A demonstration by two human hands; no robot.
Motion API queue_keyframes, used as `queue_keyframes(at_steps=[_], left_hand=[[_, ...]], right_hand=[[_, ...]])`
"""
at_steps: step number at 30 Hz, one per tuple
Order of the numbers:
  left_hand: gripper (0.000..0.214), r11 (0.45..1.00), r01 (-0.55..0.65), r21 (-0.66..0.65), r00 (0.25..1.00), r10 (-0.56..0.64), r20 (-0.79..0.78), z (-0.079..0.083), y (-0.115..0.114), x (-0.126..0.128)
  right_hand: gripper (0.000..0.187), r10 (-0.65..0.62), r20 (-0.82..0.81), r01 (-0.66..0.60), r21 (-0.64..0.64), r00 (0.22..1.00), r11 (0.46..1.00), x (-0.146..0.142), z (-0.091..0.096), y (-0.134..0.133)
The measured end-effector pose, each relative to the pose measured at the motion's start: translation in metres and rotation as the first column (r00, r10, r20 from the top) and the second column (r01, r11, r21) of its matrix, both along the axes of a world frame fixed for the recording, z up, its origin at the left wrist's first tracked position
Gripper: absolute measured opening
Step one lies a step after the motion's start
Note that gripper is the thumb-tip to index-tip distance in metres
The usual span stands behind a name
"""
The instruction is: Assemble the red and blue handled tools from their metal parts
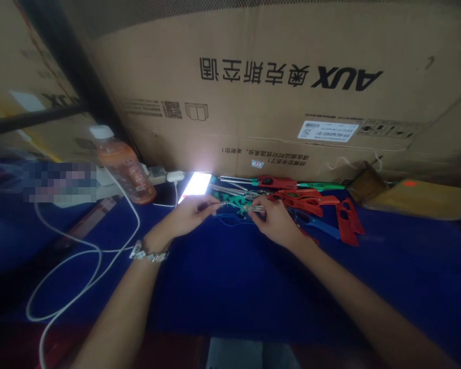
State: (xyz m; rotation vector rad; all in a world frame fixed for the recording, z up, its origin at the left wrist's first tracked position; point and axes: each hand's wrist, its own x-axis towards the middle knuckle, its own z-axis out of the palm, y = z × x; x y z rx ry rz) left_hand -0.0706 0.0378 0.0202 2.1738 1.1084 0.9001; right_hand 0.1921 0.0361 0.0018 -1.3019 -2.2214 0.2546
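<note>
My left hand [190, 215], with a metal bracelet on its wrist, pinches one end of a thin metal part of a green-handled tool [236, 204]. My right hand [274, 221] grips the same tool from the right, fingers closed on its metal end. Both hands meet over a blue cloth [230, 277]. Just behind them lies a pile of scissors-like tools with red handles [303, 197], green handles [318, 186] and a blue handle [318, 225]. Exactly how the metal pieces join is too blurred to tell.
A lit phone [195, 185] lies behind my left hand, with a white cable [80, 256] looping over the cloth from a power strip [157, 174]. An orange drink bottle [125, 166] stands at the left. Large cardboard boxes [276, 87] wall off the back.
</note>
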Motion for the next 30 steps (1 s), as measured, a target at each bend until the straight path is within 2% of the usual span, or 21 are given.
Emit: queue_keyframes(at_steps=[4, 7, 10, 13, 16, 19, 23, 25, 30], left_hand=[[0.026, 1.0, -0.015, 0.01, 0.999, 0.016, -0.044, -0.007, 0.001, 0.002], [0.023, 0.999, -0.037, -0.008, 0.996, 0.036, -0.078, -0.015, 0.005, 0.004], [0.02, 0.998, -0.069, 0.007, 0.989, 0.07, -0.127, -0.024, 0.008, 0.005], [0.019, 0.995, -0.09, 0.033, 0.984, 0.094, -0.152, -0.027, 0.01, 0.005], [0.02, 0.995, -0.084, 0.048, 0.99, 0.089, -0.108, -0.024, 0.008, 0.005], [0.018, 0.993, -0.09, 0.073, 0.994, 0.095, -0.062, -0.018, 0.004, 0.007], [0.008, 0.997, -0.061, 0.046, 0.998, 0.062, -0.018, -0.013, -0.003, 0.013], [0.008, 0.999, -0.045, 0.027, 0.999, 0.045, -0.021, -0.011, -0.005, 0.016], [0.02, 1.0, -0.016, -0.003, 0.997, 0.016, -0.081, -0.009, -0.007, 0.02]], right_hand=[[0.008, 0.006, 0.134, -0.019, 0.095, 0.991, 0.995, 0.003, -0.004, 0.004], [0.007, 0.014, 0.2, -0.032, 0.089, 0.98, 0.996, 0.005, -0.006, 0.005], [0.006, 0.02, 0.201, -0.034, 0.064, 0.979, 0.997, 0.007, -0.008, 0.005], [0.004, 0.026, 0.161, -0.035, 0.057, 0.987, 0.998, 0.01, -0.01, 0.003], [0.004, 0.038, 0.074, -0.043, 0.067, 0.997, 0.997, 0.013, -0.012, 0.001], [0.005, 0.064, -0.08, -0.061, 0.043, 0.995, 0.997, 0.015, -0.012, -0.001], [0.007, 0.142, -0.297, -0.17, -0.069, 0.944, 0.983, 0.017, -0.011, -0.005], [0.01, 0.149, -0.319, -0.188, -0.095, 0.936, 0.977, 0.017, -0.011, -0.007], [0.012, 0.167, -0.254, -0.204, -0.126, 0.953, 0.971, 0.015, -0.009, -0.009]])
